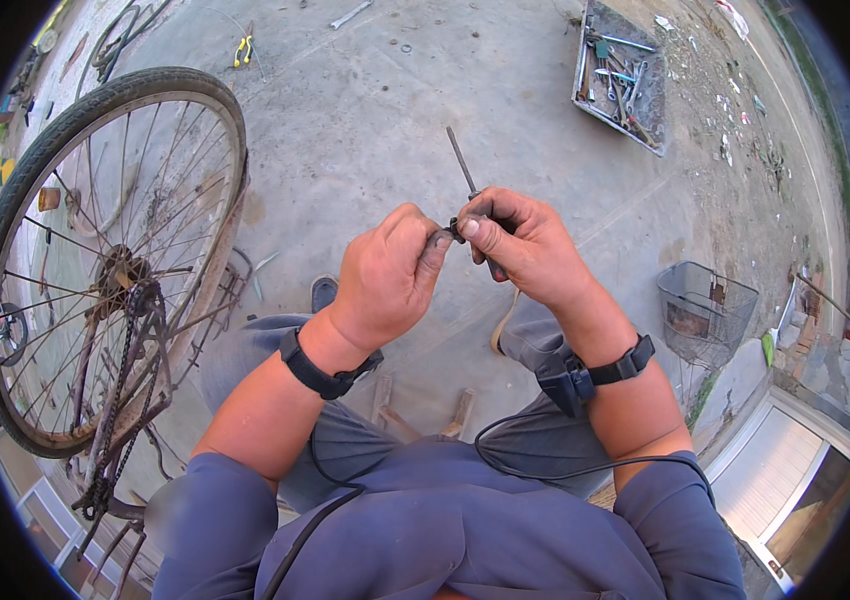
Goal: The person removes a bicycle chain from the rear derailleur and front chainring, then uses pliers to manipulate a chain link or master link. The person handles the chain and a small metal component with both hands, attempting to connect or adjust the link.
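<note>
Here, a small dark part (456,231) sits between the pinching fingers of the left hand (385,268) and right hand (525,245); just right of it, a screwdriver (461,160) runs through the right fingers, shaft pointing away from the body, tilted slightly left.

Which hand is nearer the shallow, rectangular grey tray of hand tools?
Right. In the picture, the bare right hand is below and to the left of the tray; the bare left hand is farther left and slightly lower.
</note>
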{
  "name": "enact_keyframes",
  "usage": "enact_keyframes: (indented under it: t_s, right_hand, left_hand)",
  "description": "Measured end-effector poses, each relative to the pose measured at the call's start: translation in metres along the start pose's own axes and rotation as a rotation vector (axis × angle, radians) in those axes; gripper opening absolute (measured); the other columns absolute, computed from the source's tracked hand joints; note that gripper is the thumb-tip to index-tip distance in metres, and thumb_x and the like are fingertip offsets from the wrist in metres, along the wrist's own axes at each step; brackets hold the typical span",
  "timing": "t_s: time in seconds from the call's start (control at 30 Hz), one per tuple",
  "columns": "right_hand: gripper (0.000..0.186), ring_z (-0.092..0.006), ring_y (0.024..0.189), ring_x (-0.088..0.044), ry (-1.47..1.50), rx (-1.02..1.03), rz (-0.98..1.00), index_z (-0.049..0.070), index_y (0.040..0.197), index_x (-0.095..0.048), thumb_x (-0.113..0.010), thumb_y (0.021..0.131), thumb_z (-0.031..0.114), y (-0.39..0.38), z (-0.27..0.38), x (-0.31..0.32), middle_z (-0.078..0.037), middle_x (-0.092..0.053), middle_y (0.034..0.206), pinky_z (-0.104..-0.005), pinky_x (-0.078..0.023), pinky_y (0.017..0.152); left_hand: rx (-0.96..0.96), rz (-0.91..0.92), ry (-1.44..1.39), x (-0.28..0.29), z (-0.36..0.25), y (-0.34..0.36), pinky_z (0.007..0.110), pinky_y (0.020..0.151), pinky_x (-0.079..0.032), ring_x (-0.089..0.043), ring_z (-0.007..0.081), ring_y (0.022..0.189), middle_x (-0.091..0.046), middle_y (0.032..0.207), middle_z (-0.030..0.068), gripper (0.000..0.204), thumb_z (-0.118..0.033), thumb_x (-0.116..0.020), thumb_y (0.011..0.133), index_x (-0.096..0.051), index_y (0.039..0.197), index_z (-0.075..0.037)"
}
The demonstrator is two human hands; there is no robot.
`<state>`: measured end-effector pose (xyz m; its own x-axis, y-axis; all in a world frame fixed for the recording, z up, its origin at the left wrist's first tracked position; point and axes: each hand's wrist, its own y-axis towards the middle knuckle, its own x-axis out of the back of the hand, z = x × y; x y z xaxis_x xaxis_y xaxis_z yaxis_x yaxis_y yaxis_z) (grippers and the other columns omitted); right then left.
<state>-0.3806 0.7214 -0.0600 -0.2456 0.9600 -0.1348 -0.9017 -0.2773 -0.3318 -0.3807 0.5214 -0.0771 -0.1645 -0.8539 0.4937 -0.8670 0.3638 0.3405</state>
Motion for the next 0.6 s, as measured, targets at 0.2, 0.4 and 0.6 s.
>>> enact_keyframes:
  t_s: [0.2,0.4,0.6]
  right_hand:
    - [0.023,-0.0039,0.068,-0.055,0.002,-0.016,0.015,0.006,0.101,-0.067,-0.071,0.097,0.028,-0.0027,-0.0007,0.0028,0.002,-0.061,0.08,-0.0199,-0.043,0.051]
    - [0.014,-0.0034,0.069,-0.055,0.027,0.0,0.017,0.007,0.101,-0.066,-0.068,0.098,0.021,-0.0059,0.0001,-0.0002,0.003,-0.062,0.083,-0.0192,-0.042,0.05]
    - [0.011,-0.0022,0.067,-0.053,-0.018,0.022,0.004,0.008,0.102,-0.066,-0.068,0.097,0.017,-0.0078,0.0043,-0.0012,0.003,-0.061,0.08,-0.0191,-0.041,0.05]
  left_hand:
    - [-0.023,-0.012,0.019,-0.0008,-0.0038,0.0027,0.039,0.05,-0.043,-0.055,0.0304,0.057,-0.056,0.077,0.0108,0.013,-0.01,-0.068,0.093,-0.058,0.088,-0.004]
    - [0.018,-0.013,-0.067,-0.0023,-0.0028,0.0015,0.037,0.051,-0.043,-0.054,0.0285,0.056,-0.056,0.076,0.011,0.012,-0.009,-0.066,0.095,-0.057,0.089,-0.004]
    - [0.314,0.051,-0.369,-0.0025,-0.0105,-0.0014,0.032,0.051,-0.042,-0.052,0.0155,0.057,-0.056,0.074,0.0058,0.019,-0.016,-0.057,0.104,-0.056,0.089,-0.003]
